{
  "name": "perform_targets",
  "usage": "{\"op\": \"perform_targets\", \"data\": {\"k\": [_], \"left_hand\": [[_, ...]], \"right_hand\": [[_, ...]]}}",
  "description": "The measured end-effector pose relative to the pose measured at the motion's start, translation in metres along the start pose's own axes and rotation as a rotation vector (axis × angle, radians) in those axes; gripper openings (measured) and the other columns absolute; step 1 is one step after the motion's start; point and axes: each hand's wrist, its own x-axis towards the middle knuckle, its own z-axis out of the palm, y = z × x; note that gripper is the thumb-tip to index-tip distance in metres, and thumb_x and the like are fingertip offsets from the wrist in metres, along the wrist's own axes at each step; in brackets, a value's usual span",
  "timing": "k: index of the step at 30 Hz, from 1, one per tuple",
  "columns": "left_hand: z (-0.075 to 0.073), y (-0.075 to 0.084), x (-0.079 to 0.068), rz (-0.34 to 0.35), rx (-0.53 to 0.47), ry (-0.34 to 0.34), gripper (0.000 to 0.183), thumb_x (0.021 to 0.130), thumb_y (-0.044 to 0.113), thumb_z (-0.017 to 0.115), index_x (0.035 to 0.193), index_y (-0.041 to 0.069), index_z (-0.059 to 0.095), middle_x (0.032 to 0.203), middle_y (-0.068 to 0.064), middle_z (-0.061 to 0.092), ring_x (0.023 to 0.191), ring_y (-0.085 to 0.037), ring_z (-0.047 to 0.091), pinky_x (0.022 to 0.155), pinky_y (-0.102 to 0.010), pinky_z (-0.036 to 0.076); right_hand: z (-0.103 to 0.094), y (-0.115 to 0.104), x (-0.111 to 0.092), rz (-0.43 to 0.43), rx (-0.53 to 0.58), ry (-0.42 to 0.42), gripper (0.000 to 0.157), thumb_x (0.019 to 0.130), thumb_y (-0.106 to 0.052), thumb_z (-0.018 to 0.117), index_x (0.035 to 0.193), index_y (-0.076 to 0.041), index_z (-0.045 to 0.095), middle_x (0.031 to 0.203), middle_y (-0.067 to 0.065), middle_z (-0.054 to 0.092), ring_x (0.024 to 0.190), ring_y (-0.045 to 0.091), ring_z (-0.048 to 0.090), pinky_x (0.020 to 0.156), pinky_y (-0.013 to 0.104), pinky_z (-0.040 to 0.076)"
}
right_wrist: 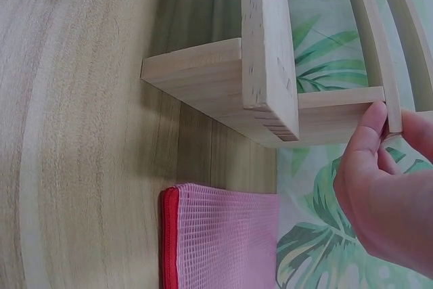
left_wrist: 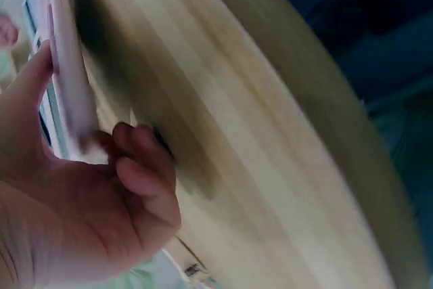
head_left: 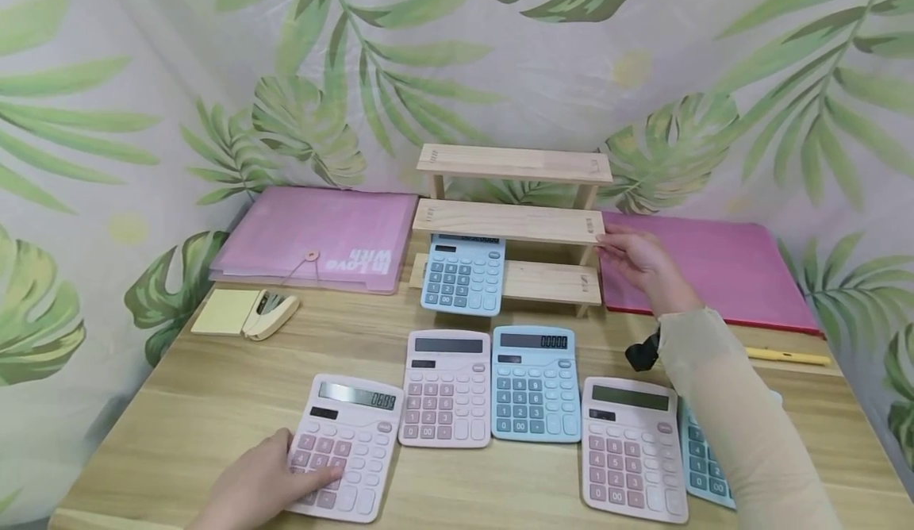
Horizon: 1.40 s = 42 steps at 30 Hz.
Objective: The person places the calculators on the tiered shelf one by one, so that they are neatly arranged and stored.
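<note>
My left hand (head_left: 253, 478) grips a pink calculator (head_left: 364, 443) by its left side near the table's front left, thumb over the keys. In the left wrist view, the fingers curl under the raised edge of that calculator (left_wrist: 71, 93). At the back, my right hand (head_left: 653, 268) pinches the right end of the middle shelf (head_left: 510, 222) of a three-tier wooden stand. The right wrist view shows thumb and fingertips on either side of the board's end (right_wrist: 394, 123). A blue calculator (head_left: 462, 276) leans on the stand's lowest tier (head_left: 550, 282), its top behind the middle shelf.
Pink calculators (head_left: 446, 387) (head_left: 634, 451) and blue ones (head_left: 535, 383) (head_left: 703, 455) lie before the stand, one partly under my right sleeve. Behind are a pink folder (head_left: 314, 236), a red-edged pink pouch (head_left: 707, 268), sticky notes (head_left: 227, 312), a cream stapler (head_left: 274, 317) and a yellow pen (head_left: 789, 356).
</note>
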Motion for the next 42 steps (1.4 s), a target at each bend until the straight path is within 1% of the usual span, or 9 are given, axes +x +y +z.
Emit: {"op": "perform_targets", "data": {"k": [6, 9, 14, 18, 21, 26, 33, 38, 42], "left_hand": [[-0.007, -0.021, 0.001, -0.007, -0.411, -0.102, 0.069, 0.083, 0.04, 0.066, 0.127, -0.007, 0.038, 0.096, -0.005, 0.064, 0.083, -0.01, 0.057, 0.072, -0.023, 0.048], [-0.011, -0.03, 0.002, -0.027, -0.541, -0.136, 0.07, 0.087, 0.033, 0.061, 0.134, -0.008, 0.029, 0.104, -0.009, 0.062, 0.087, -0.01, 0.058, 0.074, -0.021, 0.047], [-0.023, -0.02, 0.005, 0.027, -0.797, -0.233, 0.073, 0.093, 0.028, 0.053, 0.14, -0.009, 0.012, 0.104, -0.004, 0.064, 0.087, -0.011, 0.064, 0.076, -0.028, 0.055], [-0.04, 0.021, 0.007, 0.145, -1.027, -0.409, 0.072, 0.094, 0.022, 0.051, 0.141, -0.008, 0.007, 0.106, 0.0, 0.066, 0.095, -0.017, 0.066, 0.085, -0.038, 0.056], [-0.049, 0.065, 0.011, 0.208, -1.129, -0.539, 0.069, 0.093, 0.017, 0.053, 0.141, -0.007, 0.01, 0.112, -0.004, 0.064, 0.102, -0.021, 0.064, 0.092, -0.04, 0.052], [-0.047, 0.146, 0.027, 0.178, -1.298, -0.664, 0.059, 0.09, 0.009, 0.055, 0.139, -0.004, 0.025, 0.112, -0.008, 0.063, 0.102, -0.022, 0.064, 0.095, -0.039, 0.05], [-0.028, 0.235, 0.062, 0.055, -1.441, -0.614, 0.044, 0.089, 0.006, 0.054, 0.131, -0.001, 0.042, 0.122, -0.018, 0.058, 0.105, -0.025, 0.064, 0.09, -0.03, 0.054], [-0.015, 0.27, 0.087, -0.017, -1.488, -0.559, 0.04, 0.09, 0.007, 0.055, 0.129, 0.002, 0.045, 0.127, -0.021, 0.054, 0.116, -0.029, 0.057, 0.087, -0.029, 0.055], [-0.004, 0.285, 0.101, -0.055, -1.526, -0.519, 0.039, 0.091, 0.007, 0.053, 0.13, 0.004, 0.044, 0.127, -0.019, 0.054, 0.117, -0.029, 0.056, 0.085, -0.027, 0.056]], "right_hand": [[-0.001, -0.002, -0.001, -0.003, 0.017, -0.012, 0.067, 0.091, 0.001, 0.051, 0.147, -0.006, 0.015, 0.104, -0.004, 0.058, 0.084, 0.003, 0.063, 0.092, 0.017, 0.049], [-0.002, -0.004, -0.001, -0.006, 0.035, -0.015, 0.067, 0.091, 0.002, 0.05, 0.147, -0.006, 0.015, 0.099, -0.004, 0.061, 0.083, 0.004, 0.064, 0.092, 0.018, 0.05], [-0.003, -0.006, -0.001, -0.009, 0.059, -0.014, 0.067, 0.091, 0.003, 0.048, 0.147, -0.005, 0.014, 0.094, -0.004, 0.065, 0.081, 0.005, 0.064, 0.087, 0.017, 0.052], [-0.005, -0.006, -0.001, -0.012, 0.05, -0.011, 0.067, 0.091, 0.003, 0.049, 0.147, -0.005, 0.014, 0.09, -0.004, 0.065, 0.081, 0.005, 0.064, 0.084, 0.017, 0.053], [-0.005, -0.006, -0.001, -0.011, 0.022, -0.002, 0.066, 0.091, 0.002, 0.05, 0.147, -0.005, 0.016, 0.098, -0.004, 0.059, 0.082, 0.004, 0.063, 0.088, 0.017, 0.051], [-0.001, -0.003, -0.002, -0.003, -0.014, 0.012, 0.063, 0.092, 0.001, 0.048, 0.147, -0.006, 0.018, 0.118, 0.002, 0.049, 0.083, 0.003, 0.062, 0.097, 0.018, 0.047], [0.003, 0.002, 0.001, 0.006, -0.012, 0.022, 0.064, 0.092, 0.001, 0.048, 0.147, -0.007, 0.018, 0.15, 0.011, 0.027, 0.084, 0.004, 0.062, 0.104, 0.021, 0.042], [0.003, 0.001, 0.005, -0.009, -0.002, 0.05, 0.063, 0.09, 0.003, 0.05, 0.146, -0.005, 0.022, 0.12, 0.006, 0.054, 0.082, 0.006, 0.064, 0.097, 0.02, 0.048], [-0.001, 0.001, 0.006, -0.011, 0.012, 0.065, 0.062, 0.09, 0.005, 0.049, 0.145, -0.002, 0.024, 0.093, -0.001, 0.062, 0.079, 0.007, 0.065, 0.09, 0.019, 0.052]]}}
